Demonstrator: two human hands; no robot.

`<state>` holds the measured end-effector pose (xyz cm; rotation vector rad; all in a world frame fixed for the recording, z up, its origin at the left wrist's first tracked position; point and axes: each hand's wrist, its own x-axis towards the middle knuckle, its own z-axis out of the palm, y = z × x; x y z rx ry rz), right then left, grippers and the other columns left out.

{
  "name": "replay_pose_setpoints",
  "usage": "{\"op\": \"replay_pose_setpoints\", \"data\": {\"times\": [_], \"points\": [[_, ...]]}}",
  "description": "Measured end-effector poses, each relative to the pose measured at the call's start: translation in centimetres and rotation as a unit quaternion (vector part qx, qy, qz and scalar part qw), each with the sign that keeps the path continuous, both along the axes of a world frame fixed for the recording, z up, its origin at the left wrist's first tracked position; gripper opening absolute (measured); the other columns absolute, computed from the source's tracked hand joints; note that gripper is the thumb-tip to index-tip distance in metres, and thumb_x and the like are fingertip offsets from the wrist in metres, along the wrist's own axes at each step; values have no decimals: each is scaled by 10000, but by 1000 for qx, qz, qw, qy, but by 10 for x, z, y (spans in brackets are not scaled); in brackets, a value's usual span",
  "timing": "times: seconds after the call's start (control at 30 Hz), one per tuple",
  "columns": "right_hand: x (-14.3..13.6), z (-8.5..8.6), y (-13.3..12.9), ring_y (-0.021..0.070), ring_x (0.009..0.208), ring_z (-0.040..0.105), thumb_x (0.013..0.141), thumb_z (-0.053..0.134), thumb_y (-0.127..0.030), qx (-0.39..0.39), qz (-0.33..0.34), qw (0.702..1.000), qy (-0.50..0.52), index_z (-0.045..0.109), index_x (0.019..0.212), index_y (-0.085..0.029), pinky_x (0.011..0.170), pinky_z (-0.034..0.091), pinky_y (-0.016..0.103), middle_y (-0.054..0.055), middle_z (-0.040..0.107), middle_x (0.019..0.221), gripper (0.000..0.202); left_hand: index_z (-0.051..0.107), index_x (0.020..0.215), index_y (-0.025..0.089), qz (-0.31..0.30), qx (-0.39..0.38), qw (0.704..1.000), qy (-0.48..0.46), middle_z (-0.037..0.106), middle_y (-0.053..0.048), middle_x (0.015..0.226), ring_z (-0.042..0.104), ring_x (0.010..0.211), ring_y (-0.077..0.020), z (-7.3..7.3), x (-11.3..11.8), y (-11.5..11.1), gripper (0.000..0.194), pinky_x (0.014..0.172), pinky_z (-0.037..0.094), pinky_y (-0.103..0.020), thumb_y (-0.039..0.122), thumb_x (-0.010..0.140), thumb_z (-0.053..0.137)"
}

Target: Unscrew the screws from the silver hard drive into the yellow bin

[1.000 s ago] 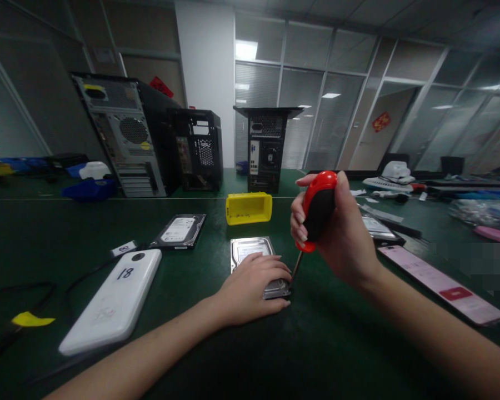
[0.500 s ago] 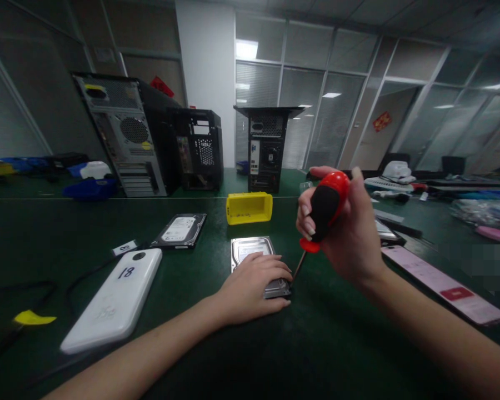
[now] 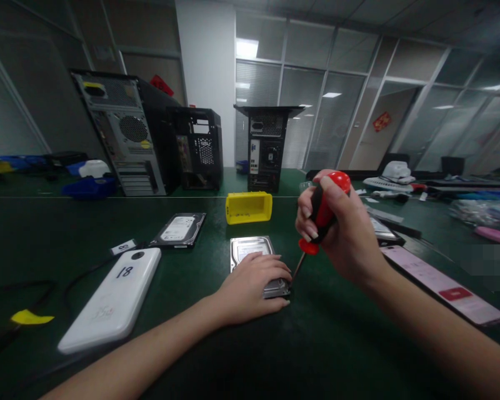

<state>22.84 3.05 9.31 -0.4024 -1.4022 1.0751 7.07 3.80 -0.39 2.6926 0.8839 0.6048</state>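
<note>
A silver hard drive (image 3: 251, 245) lies on the green table in front of me, its middle covered by my left hand (image 3: 256, 286). That hand holds it down, fingers across the top and thumb along the near side. My right hand (image 3: 344, 222) is closed around the red and black handle of a screwdriver (image 3: 324, 214), thumb on the grip. Its thin shaft slants down to the left, and the tip meets the drive's near right corner. Exactly what the tip touches is too small to make out.
Beyond the drive stands a yellow bin (image 3: 249, 209) with small bits inside. Another hard drive (image 3: 179, 229) and a white numbered power bank (image 3: 112, 300) with a cable lie left. A lit phone (image 3: 445, 286) lies right. Computer cases (image 3: 266, 147) stand at the back.
My right thumb has come down from a raised position onto the screwdriver handle, and the handle has turned in my grip. My left hand and the hard drive stay in place.
</note>
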Motion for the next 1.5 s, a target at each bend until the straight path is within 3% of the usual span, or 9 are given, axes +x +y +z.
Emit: {"op": "replay_pose_setpoints", "data": {"times": [0.2, 0.43, 0.6, 0.73, 0.87, 0.97, 1.13, 1.3, 1.5], "points": [[1, 1, -5, 97, 487, 448, 922, 342, -520, -2, 32, 999, 5, 589, 988, -232, 478, 411, 269, -7, 516, 685, 385, 596, 1091, 258, 3, -1, 1000, 4, 607, 19, 1222, 461, 1248, -235, 1, 0, 0, 309, 1074, 284, -405, 345, 809, 688], [-1, 2, -4, 99, 618, 549, 823, 585, -456, -32, 24, 999, 19, 561, 883, -221, 544, 466, 236, -10, 547, 796, 244, 600, 1078, 249, -1, 6, 1000, 3, 612, 17, 1216, 470, 1237, -227, 0, 0, 1, 304, 1061, 300, -386, 345, 805, 692], [-2, 2, -3, 74, 455, 465, 821, 612, -425, -10, 10, 1000, -1, 445, 798, -235, 445, 379, 218, -53, 519, 641, 255, 599, 1067, 249, 3, 8, 1000, -1, 616, 18, 1208, 470, 1237, -229, -1, 0, 1, 299, 1064, 296, -388, 348, 801, 695], [-1, 0, -3, 71, 430, 413, 847, 568, -450, 1, 32, 999, 0, 479, 927, -262, 434, 351, 219, -66, 500, 618, 223, 601, 1065, 247, 3, 6, 1000, 2, 615, 16, 1208, 472, 1238, -229, 0, 1, 1, 292, 1062, 303, -383, 346, 805, 691], [0, 0, -5, 83, 443, 415, 909, 370, -553, 10, 54, 998, 1, 528, 1070, -247, 442, 346, 242, -40, 495, 630, 380, 601, 1073, 245, 3, 5, 1000, 2, 613, 10, 1217, 464, 1247, -232, 0, 1, 1, 301, 1066, 298, -388, 347, 805, 692], [0, 0, -6, 89, 459, 428, 937, 310, -528, 7, 63, 998, 4, 542, 1109, -246, 458, 358, 250, -29, 497, 638, 403, 607, 1064, 242, 2, 3, 1000, 2, 616, 8, 1213, 462, 1250, -232, 0, 1, 1, 288, 1070, 295, -390, 347, 808, 689], [2, 1, -4, 99, 522, 517, 923, 383, -507, 0, 49, 999, -16, 594, 960, -223, 515, 434, 255, -12, 548, 696, 355, 605, 1090, 248, 1, 2, 1000, 2, 611, 4, 1224, 463, 1249, -233, 1, 1, 2, 313, 1071, 295, -394, 345, 805, 692], [5, 6, -6, 117, 710, 626, 870, 535, -444, 1, 39, 998, -40, 612, 916, -202, 689, 534, 263, 21, 640, 876, 258, 597, 1121, 254, 1, 1, 1000, 5, 602, 7, 1237, 459, 1254, -226, 0, 0, 1, 338, 1081, 284, -394, 350, 810, 685], [3, 5, -9, 103, 618, 583, 848, 594, -373, 32, 40, 998, -41, 526, 917, -239, 567, 499, 238, -31, 606, 764, 165, 599, 1111, 256, -1, 2, 1000, -4, 614, 9, 1216, 459, 1254, -225, -3, 0, 1, 335, 1084, 283, -386, 354, 804, 689]]}}
